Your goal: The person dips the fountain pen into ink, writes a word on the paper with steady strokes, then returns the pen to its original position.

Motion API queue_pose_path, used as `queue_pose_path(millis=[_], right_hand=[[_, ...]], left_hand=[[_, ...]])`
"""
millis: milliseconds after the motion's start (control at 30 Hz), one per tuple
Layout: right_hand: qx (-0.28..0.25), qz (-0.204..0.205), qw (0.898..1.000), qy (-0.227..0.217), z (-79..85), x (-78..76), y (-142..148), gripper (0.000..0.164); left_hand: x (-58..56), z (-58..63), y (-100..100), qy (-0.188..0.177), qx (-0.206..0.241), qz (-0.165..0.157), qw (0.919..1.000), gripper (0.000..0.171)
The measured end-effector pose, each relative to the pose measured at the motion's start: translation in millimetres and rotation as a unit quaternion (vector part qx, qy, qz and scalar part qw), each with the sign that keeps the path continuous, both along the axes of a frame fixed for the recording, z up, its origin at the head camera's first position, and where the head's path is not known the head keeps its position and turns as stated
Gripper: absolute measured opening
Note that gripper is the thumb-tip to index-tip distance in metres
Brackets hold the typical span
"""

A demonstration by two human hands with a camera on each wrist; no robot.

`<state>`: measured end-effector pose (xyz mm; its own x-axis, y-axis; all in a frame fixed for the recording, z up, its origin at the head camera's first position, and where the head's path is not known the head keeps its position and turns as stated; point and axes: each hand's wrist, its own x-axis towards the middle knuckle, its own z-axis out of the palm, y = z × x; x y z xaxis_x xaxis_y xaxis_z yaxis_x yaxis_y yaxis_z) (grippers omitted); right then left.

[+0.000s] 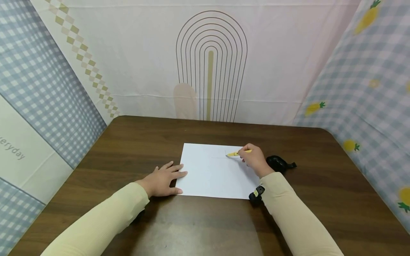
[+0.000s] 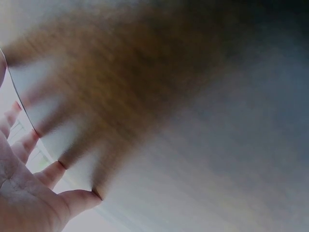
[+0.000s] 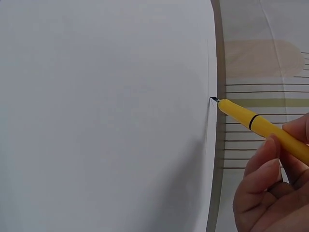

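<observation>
A white sheet of paper (image 1: pixel 205 177) lies on the brown wooden table. My right hand (image 1: pixel 255 160) pinches a yellow fountain pen (image 3: pixel 241 114) between thumb and fingers. The pen's dark nib meets the paper in its upper right part, where a thin horizontal line and a short upright line show. In the right wrist view the fingers of the right hand (image 3: pixel 265 188) sit well back from the nib. My left hand (image 1: pixel 161 180) rests with spread fingers on the table and the sheet's left edge. The left wrist view shows that hand (image 2: pixel 29 188) from the palm side.
Just right of the right forearm lies a black rounded object (image 1: pixel 278 163) with a short narrow end; its kind is unclear. The wooden table (image 1: pixel 137 142) reaches back to a printed cloth wall (image 1: pixel 144 53). Checked cloths hang at both sides.
</observation>
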<state>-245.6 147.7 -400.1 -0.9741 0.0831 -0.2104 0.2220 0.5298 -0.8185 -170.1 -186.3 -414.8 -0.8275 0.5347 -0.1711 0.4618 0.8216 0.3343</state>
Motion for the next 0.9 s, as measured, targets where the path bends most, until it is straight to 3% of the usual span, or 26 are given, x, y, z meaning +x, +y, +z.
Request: queue_pose_path(millis=[900], right_hand=[[0.003,0.007,1.000,0.001,-0.2,14.6,0.8,0.013]], left_hand=[[1.0,3.9,1.1,-0.006,-0.005,0.004,1.0000,0.066]])
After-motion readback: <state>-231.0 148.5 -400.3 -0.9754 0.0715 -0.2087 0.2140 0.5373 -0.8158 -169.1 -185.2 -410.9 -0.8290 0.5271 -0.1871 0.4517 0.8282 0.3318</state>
